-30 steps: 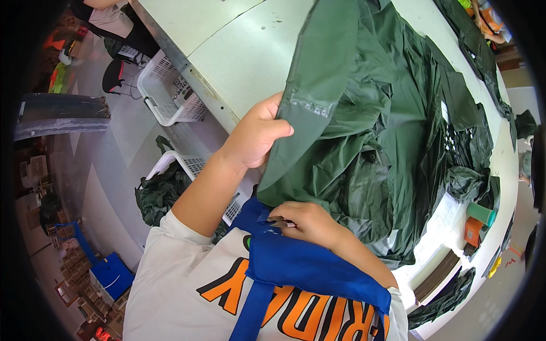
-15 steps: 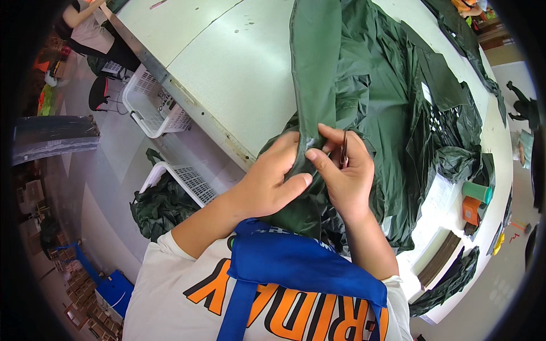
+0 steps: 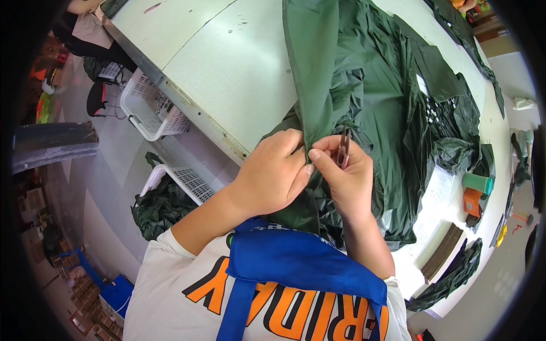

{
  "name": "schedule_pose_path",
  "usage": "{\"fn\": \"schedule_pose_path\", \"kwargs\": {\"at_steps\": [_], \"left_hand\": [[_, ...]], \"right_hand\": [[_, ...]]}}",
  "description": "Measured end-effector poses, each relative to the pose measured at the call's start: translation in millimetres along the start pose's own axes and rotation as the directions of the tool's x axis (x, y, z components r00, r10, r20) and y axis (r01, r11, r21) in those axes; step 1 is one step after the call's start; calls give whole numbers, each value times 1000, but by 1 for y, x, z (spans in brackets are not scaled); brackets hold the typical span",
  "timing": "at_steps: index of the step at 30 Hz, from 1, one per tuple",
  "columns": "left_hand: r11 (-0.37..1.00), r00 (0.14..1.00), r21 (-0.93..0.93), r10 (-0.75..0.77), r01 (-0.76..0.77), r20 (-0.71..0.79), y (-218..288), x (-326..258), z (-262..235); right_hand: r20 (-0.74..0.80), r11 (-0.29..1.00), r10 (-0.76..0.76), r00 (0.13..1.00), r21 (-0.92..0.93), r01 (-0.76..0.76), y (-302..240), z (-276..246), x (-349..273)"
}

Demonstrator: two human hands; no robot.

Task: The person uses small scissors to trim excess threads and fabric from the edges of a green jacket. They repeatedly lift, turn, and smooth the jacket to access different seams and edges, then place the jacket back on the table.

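Observation:
A dark green garment [image 3: 392, 96] lies spread over the white work table [image 3: 227, 62], one long part hanging toward me. My left hand [image 3: 273, 176] pinches the edge of that part between thumb and fingers. My right hand [image 3: 347, 176] is right beside it, gripping the same fabric edge and holding a small dark snipping tool [image 3: 343, 149] upright in its fingers. Both hands touch each other over the table's near edge.
White plastic baskets [image 3: 149, 111] stand on the floor to the left, one holding green fabric [image 3: 162, 207]. At the right of the table sit a green cylinder [image 3: 476, 183], an orange box [image 3: 472, 202] and flat dark strips [image 3: 442, 253]. More green fabric [image 3: 449, 275] hangs there.
A second ago my left hand held the fabric flat while the right was low near my chest. Both hands have since come together on the fabric edge, with the tool raised.

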State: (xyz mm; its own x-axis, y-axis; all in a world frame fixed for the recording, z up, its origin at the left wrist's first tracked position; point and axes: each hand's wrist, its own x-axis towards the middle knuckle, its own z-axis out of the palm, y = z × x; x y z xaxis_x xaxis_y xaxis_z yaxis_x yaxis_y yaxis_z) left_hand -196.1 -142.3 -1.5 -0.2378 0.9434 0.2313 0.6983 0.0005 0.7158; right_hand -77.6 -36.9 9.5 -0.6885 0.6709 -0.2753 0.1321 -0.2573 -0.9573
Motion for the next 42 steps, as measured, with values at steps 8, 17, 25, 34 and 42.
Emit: {"fn": "schedule_pose_path", "kwargs": {"at_steps": [8, 17, 25, 34, 42], "left_hand": [[901, 982, -403, -185, 162, -18, 0, -3, 0], [999, 981, -6, 52, -54, -185, 5, -4, 9], [876, 947, -466, -247, 127, -207, 6, -4, 7], [609, 915, -755, -402, 241, -32, 3, -8, -6], [505, 909, -803, -403, 316, 105, 10, -9, -11]], "right_hand": [[140, 832, 41, 989, 543, -111, 10, -6, 1], [-82, 995, -100, 992, 2, 100, 3, 6, -2], [36, 903, -97, 995, 423, 72, 13, -1, -12], [134, 811, -536, 834, -195, 552, 2, -55, 10], [456, 360, -640, 618, -533, 766, -26, -52, 26]]}}
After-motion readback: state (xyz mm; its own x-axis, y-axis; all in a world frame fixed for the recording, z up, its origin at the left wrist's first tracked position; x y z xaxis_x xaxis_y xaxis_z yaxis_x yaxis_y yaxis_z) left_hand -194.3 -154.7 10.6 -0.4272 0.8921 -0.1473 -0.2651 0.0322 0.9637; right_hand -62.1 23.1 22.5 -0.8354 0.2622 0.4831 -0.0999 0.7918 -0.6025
